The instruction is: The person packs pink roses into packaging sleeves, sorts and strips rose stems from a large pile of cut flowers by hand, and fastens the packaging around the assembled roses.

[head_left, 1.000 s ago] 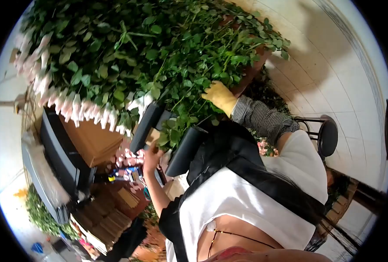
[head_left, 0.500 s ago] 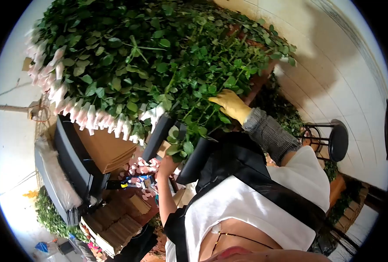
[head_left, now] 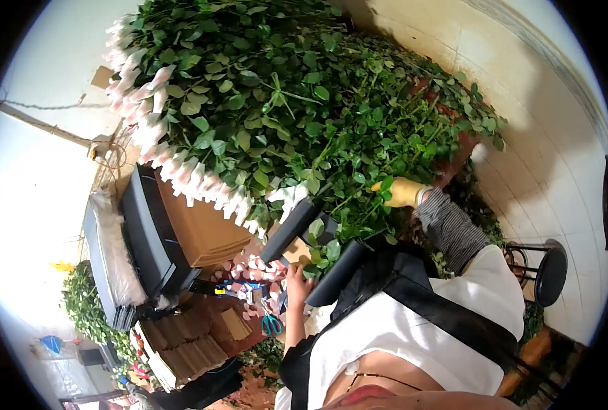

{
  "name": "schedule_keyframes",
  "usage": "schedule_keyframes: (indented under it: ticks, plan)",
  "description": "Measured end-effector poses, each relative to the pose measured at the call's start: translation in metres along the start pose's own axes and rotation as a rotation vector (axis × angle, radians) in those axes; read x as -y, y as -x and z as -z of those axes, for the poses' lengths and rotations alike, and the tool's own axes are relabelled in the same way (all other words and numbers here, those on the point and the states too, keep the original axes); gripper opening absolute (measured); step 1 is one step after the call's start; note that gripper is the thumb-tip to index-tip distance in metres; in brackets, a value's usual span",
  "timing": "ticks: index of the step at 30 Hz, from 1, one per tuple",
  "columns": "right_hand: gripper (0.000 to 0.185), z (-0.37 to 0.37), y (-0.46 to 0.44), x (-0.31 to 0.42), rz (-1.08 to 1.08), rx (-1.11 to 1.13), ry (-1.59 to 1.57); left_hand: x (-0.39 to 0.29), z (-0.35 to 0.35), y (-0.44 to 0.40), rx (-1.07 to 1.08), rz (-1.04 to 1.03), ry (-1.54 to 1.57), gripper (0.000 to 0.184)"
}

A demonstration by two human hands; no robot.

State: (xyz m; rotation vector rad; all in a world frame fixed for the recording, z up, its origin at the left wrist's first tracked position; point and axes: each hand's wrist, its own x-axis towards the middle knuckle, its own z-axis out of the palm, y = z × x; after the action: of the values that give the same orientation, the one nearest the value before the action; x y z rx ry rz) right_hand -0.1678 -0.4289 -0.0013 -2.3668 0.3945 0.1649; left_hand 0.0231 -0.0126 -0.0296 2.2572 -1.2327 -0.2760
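My right hand, in a yellow glove and a grey striped sleeve, is at the stem side of the green rose foliage. Its fingers are bent around rose stems; leaves cover part of the grip. My bare left hand is lower, against a piece of brown cardboard, its fingers partly hidden. Between my hands, leafy stems lie between two black padded bars. Pale pink roses in white sleeves line the left edge of the pile, and one white-sleeved bunch lies by the bar.
To the left are stacked cardboard sheets and black boxes. Teal-handled scissors and loose pink petals lie below. A black stool stands by the tiled wall at right.
The view has shifted, so the flower pile and bars appear farther right and lower. My gloved right hand stays at the stems. My left hand remains by the cardboard, and scissors now show.
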Motion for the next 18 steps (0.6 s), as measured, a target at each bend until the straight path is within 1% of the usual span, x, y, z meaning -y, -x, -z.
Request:
schedule_keyframes:
  ticks: [1, 3, 4, 5, 6, 7, 8, 9, 11, 12, 14, 15, 16, 17, 18]
  plan:
    - [0.056, 0.024, -0.007, 0.01, -0.131, 0.159, 0.033, -0.008, 0.004, -0.004, 0.006, -0.001, -0.061, 0.045]
    - [0.055, 0.052, -0.032, 0.02, -0.175, 0.256, 0.127, -0.018, 0.009, -0.016, 0.019, 0.005, -0.127, 0.041]
    - [0.053, 0.078, -0.024, 0.052, 0.0, 0.067, 0.174, -0.017, 0.009, -0.021, 0.054, 0.021, -0.172, 0.038]
    - [0.051, 0.094, -0.031, 0.072, 0.046, -0.005, 0.16, -0.013, 0.004, -0.023, 0.048, 0.011, -0.222, 0.035]
    - [0.05, 0.109, -0.039, 0.09, 0.1, -0.052, 0.125, -0.016, 0.001, -0.025, 0.049, 0.028, -0.222, 0.032]
    - [0.051, 0.123, -0.052, 0.107, 0.157, -0.034, 0.082, -0.016, -0.001, -0.026, 0.051, 0.045, -0.226, 0.03]
    - [0.052, 0.119, -0.077, 0.104, 0.29, -0.111, -0.027, -0.016, -0.001, -0.026, 0.068, 0.057, -0.282, 0.027]
    - [0.052, 0.128, -0.094, 0.121, 0.296, -0.156, -0.082, -0.016, -0.004, -0.025, 0.058, 0.066, -0.292, 0.027]
    - [0.052, 0.137, -0.144, 0.137, 0.596, -0.498, -0.169, -0.015, -0.007, -0.022, 0.024, 0.056, -0.296, 0.026]
    - [0.052, 0.143, -0.178, 0.142, 0.691, -0.647, -0.185, -0.019, -0.005, -0.025, 0.002, 0.026, -0.279, 0.026]
    - [0.051, 0.174, -0.215, 0.177, 0.772, -0.883, -0.239, -0.028, 0.0, -0.033, -0.039, 0.066, -0.249, 0.024]
    - [0.049, 0.192, -0.234, 0.19, 0.815, -0.992, -0.212, -0.027, 0.0, -0.038, -0.074, 0.082, -0.241, 0.024]
    - [0.046, 0.211, -0.251, 0.2, 0.738, -1.037, -0.089, -0.02, -0.006, -0.039, -0.098, 0.103, -0.267, 0.024]
    - [0.04, 0.226, -0.273, 0.208, 0.792, -1.2, -0.023, -0.01, -0.014, -0.038, -0.12, 0.121, -0.291, 0.024]
    - [0.038, 0.234, -0.293, 0.208, 0.634, -1.164, 0.126, -0.006, -0.017, -0.036, -0.07, 0.138, -0.322, 0.025]
